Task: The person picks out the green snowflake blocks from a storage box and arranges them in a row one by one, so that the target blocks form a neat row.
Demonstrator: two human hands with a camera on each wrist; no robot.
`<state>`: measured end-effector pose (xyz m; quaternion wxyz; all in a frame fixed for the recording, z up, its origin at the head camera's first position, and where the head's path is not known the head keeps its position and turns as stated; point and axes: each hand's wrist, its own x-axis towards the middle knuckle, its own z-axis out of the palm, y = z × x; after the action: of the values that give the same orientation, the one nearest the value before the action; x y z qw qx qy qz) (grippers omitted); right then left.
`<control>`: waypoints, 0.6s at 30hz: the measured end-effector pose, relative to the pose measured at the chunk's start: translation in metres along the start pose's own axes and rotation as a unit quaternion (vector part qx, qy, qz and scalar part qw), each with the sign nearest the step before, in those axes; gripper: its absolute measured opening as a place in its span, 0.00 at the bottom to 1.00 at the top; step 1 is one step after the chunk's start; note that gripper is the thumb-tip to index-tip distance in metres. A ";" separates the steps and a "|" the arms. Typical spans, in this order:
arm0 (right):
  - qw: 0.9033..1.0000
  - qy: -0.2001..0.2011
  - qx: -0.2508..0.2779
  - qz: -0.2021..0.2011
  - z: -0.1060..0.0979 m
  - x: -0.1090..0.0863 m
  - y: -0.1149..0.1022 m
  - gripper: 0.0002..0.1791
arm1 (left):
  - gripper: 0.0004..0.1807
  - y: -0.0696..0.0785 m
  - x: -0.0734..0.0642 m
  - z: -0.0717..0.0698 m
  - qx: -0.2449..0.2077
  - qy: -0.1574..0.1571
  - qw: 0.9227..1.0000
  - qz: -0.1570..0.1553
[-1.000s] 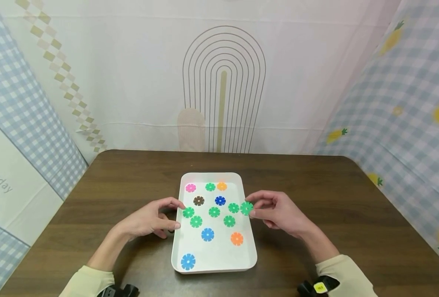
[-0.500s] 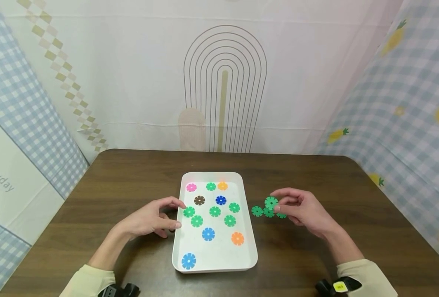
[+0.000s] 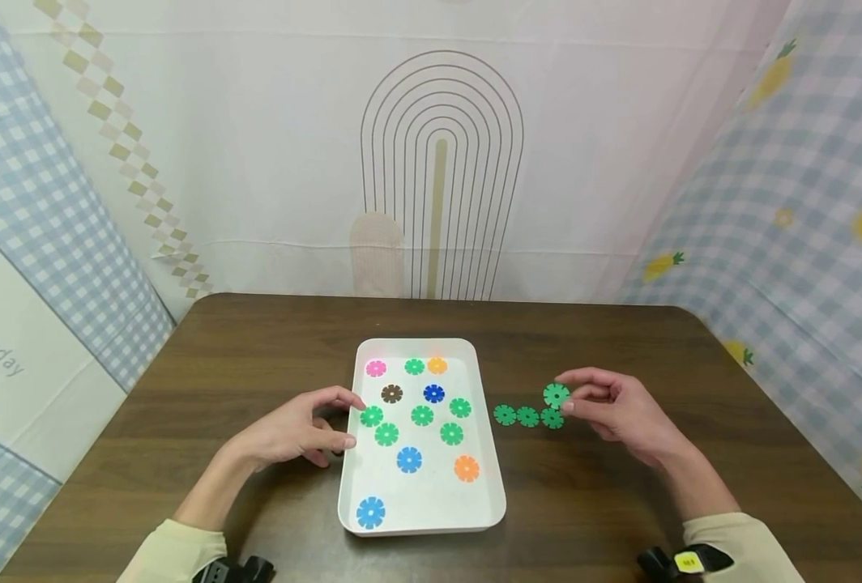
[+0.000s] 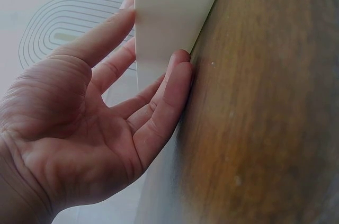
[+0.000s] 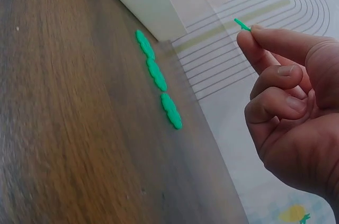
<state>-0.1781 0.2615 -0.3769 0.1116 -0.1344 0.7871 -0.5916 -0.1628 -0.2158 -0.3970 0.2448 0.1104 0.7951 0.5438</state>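
Observation:
My right hand (image 3: 620, 413) pinches a green interlocking disc (image 3: 556, 395) by its edge, between thumb and index finger. It is held above a row of three more green slotted discs (image 3: 527, 416) on the table, right of the tray. In the right wrist view the held disc (image 5: 242, 24) appears edge-on, raised clear of the row (image 5: 156, 74). At the left side of a white tray (image 3: 431, 506), my left hand (image 3: 300, 429) holds the rim, thumb and index finger at its top edge. The left wrist view has other fingers (image 4: 164, 102) against the tray's outer wall (image 4: 169, 12).
Inside the tray lie several slotted discs: green (image 3: 421, 415), light blue (image 3: 409, 460), dark blue (image 3: 434, 393), brown (image 3: 391, 393), pink (image 3: 376, 368) and orange (image 3: 466, 468). The brown wooden table (image 3: 270, 348) meets a patterned cloth backdrop (image 3: 278, 162).
My right hand has carried the green disc from the tray's right edge rightward over the table, to above the row's right end. The left hand and tray have stayed in place.

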 end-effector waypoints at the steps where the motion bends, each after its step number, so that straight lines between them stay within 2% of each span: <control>1: 1.000 0.001 -0.001 0.001 -0.001 0.000 0.001 0.21 | 0.29 0.000 0.000 0.000 0.000 0.000 1.000 0.000; 11: 1.000 0.023 -0.009 0.019 -0.015 -0.002 0.017 0.21 | 0.29 -0.001 0.001 0.000 -0.002 -0.003 1.000 0.004; 18: 0.995 0.051 -0.032 0.074 -0.024 -0.003 0.028 0.24 | 0.29 -0.001 0.000 0.000 -0.006 -0.002 1.000 0.003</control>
<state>-0.1857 0.2914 -0.3975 0.1105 -0.0486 0.8184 -0.5619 -0.1626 -0.2162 -0.3979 0.2460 0.1123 0.7911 0.5486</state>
